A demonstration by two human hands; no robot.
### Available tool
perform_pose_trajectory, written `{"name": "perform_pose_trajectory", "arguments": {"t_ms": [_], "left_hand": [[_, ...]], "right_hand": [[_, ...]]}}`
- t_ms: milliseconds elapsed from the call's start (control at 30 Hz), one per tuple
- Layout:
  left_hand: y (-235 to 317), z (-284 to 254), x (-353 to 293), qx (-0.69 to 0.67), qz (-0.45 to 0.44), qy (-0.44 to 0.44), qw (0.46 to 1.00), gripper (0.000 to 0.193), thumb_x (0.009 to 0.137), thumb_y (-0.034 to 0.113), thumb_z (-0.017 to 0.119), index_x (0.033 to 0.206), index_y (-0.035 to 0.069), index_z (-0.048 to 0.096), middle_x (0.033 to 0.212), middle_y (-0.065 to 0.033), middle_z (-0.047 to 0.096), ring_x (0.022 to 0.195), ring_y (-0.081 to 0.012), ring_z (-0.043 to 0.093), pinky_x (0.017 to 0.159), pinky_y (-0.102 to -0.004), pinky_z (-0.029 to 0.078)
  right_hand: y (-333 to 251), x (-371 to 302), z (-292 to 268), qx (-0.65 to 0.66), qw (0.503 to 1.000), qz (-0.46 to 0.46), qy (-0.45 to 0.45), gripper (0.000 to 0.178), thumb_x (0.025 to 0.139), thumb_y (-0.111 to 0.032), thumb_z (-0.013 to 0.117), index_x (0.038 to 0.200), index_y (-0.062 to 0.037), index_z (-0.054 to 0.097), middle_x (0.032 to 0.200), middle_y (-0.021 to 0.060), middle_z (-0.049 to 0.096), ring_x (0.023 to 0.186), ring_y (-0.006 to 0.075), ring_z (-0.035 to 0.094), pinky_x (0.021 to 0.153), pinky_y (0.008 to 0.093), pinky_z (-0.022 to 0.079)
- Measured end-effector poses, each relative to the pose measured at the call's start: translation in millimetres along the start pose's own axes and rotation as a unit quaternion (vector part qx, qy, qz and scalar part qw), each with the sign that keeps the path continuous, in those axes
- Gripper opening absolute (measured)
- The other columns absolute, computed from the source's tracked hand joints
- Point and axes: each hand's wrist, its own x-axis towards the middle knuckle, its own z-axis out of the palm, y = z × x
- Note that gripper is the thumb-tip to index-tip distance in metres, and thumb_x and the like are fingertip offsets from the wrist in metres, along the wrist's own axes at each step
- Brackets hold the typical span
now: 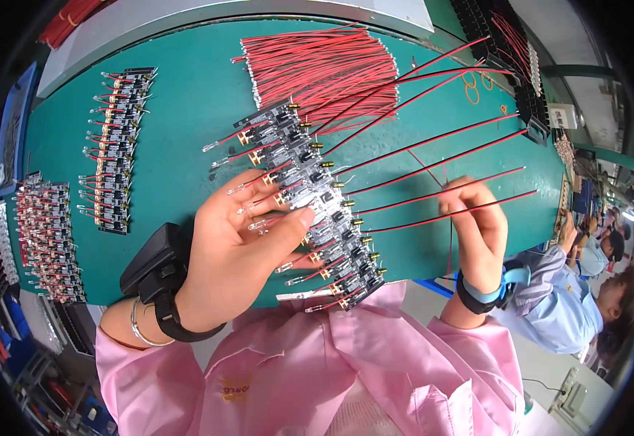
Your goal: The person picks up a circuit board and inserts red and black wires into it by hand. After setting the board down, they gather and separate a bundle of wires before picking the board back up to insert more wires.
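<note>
the left hand (231,254) grips the circuit-board strip (331,218) above the front edge of the bench (183,145); the right hand (482,232) seems to pinch a thin red wire (427,168). holding the strip steady, its long leads (477,133) spread, should prevent snagging.

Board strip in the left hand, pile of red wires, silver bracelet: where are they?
Board strip (331,207): head view, its middle.
Pile of red wires (320,69): head view, its middle.
Silver bracelet (135,323): head view, its band.
</note>
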Motion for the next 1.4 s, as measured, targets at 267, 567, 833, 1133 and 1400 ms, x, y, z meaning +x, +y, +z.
{"name": "perform_pose_trajectory", "arguments": {"t_ms": [267,567,833,1133,1400], "left_hand": [[0,0,0,0.006,-0.003,0.0,1.0,0.032,0.078,-0.005,0.055,0.108,-0.002,0.045,0.1,-0.0098,0.054,0.084,-0.0162,0.058,0.061,-0.0309,0.057],[-1,1,0,-0.001,0.007,0.001,1.0,0.032,0.078,-0.005,0.056,0.108,-0.002,0.046,0.1,-0.0092,0.053,0.085,-0.0158,0.057,0.062,-0.0308,0.057],[-1,2,-1,0.0,0.0,0.007,1.0,0.032,0.077,-0.005,0.056,0.108,-0.002,0.046,0.1,-0.0089,0.053,0.085,-0.0155,0.057,0.061,-0.0307,0.057],[1,2,-1,0.005,-0.004,0.011,1.0,0.032,0.077,-0.004,0.056,0.107,-0.002,0.046,0.098,-0.0088,0.054,0.084,-0.0148,0.058,0.061,-0.0297,0.056],[-1,2,-1,0.002,0.002,0.016,1.0,0.031,0.078,-0.004,0.056,0.107,-0.002,0.046,0.099,-0.009,0.054,0.083,-0.0143,0.058,0.061,-0.0289,0.056]], "right_hand": [[4,-13,0,0.057,0.994,0.041,-0.081,0.017,0.081,0.001,0.051,0.096,0.0046,0.057,0.082,0.0059,0.051,0.072,0.0129,0.046,0.066,0.0231,0.037],[14,-2,4,-0.24,0.969,-0.056,-0.024,0.012,0.082,-0.002,0.053,0.092,0.0029,0.059,0.082,0.0059,0.055,0.074,0.0122,0.05,0.067,0.0221,0.04],[14,-7,14,-0.234,0.969,0.044,0.064,0.006,0.079,0.0,0.056,0.084,0.0041,0.056,0.078,0.007,0.056,0.073,0.0123,0.051,0.066,0.0232,0.041],[-13,-12,40,-0.079,0.984,-0.156,0.027,0.012,0.067,0.004,0.066,0.078,0.0017,0.06,0.071,0.0055,0.056,0.057,0.0114,0.046,0.052,0.0224,0.037],[-12,-10,51,-0.144,0.977,-0.158,0.019,0.012,0.066,0.005,0.066,0.076,0.0018,0.06,0.071,0.0071,0.057,0.059,0.0137,0.047,0.052,0.0232,0.036]]}}
